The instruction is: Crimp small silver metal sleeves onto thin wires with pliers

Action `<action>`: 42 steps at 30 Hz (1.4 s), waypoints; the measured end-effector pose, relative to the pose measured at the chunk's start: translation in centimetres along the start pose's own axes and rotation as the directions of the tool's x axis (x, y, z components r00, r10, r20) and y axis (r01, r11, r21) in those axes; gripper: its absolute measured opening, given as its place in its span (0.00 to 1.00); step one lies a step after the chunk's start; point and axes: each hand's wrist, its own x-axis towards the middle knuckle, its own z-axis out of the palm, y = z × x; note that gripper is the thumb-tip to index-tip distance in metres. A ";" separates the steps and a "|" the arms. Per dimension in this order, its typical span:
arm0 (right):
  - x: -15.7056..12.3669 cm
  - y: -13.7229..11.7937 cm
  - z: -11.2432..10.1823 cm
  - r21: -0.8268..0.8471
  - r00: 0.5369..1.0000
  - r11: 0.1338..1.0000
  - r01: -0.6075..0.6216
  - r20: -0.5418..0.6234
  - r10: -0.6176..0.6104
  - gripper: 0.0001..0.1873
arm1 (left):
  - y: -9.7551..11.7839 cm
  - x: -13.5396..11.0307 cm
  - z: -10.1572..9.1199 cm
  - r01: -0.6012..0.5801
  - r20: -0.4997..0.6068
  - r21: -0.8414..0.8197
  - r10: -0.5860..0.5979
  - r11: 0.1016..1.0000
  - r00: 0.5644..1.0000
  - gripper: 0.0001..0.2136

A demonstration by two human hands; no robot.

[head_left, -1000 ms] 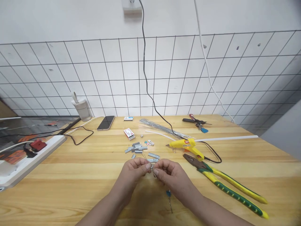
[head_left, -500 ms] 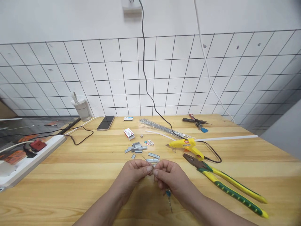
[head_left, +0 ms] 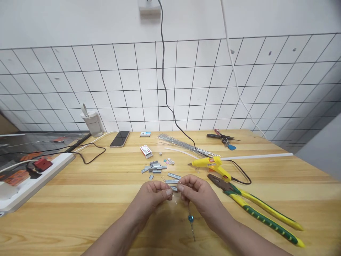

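Note:
My left hand (head_left: pixel 157 193) pinches a thin silver wire (head_left: pixel 163 180) between thumb and forefinger; its ends stick out above and below the fingertips. My right hand (head_left: pixel 196 192) is closed in a pinch a little to the right, its fingertips at another part of the fine wire, which is partly hidden. Below the right hand is a shiny blue piece (head_left: pixel 190 218) with a twisted wire stem; I cannot tell whether it hangs or lies on the table. Just beyond the fingers lie strips of staples (head_left: pixel 174 176).
A yellow glue gun (head_left: pixel 210 163) and large green-and-yellow pliers (head_left: pixel 255 202) lie to the right. Farther back are a wire bundle (head_left: pixel 183 142), small cutters (head_left: pixel 221 137), a red-white staple box (head_left: pixel 145 151) and a phone (head_left: pixel 119 139). A power strip (head_left: pixel 50 177) stands at left.
My right hand has moved slightly up and right, opening a gap between the two hands. More wire now shows between them, and the blue piece is less covered.

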 end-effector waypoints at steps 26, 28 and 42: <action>0.2 0.8 0.0 -0.055 0.998 0.996 0.067 0.004 -0.067 0.14 | 0.0 -0.2 0.0 0.033 0.030 -0.089 -0.031 0.996 0.999 0.13; 0.2 0.9 -0.1 -0.092 0.991 0.986 0.137 0.007 -0.137 0.13 | 0.1 -0.2 0.0 0.043 0.044 -0.119 -0.038 0.992 0.998 0.13; 1.3 -0.4 -2.7 -0.409 0.528 0.368 0.835 0.406 -0.746 0.08 | 0.1 -0.5 0.0 0.276 0.277 -0.308 -0.192 0.910 0.941 0.08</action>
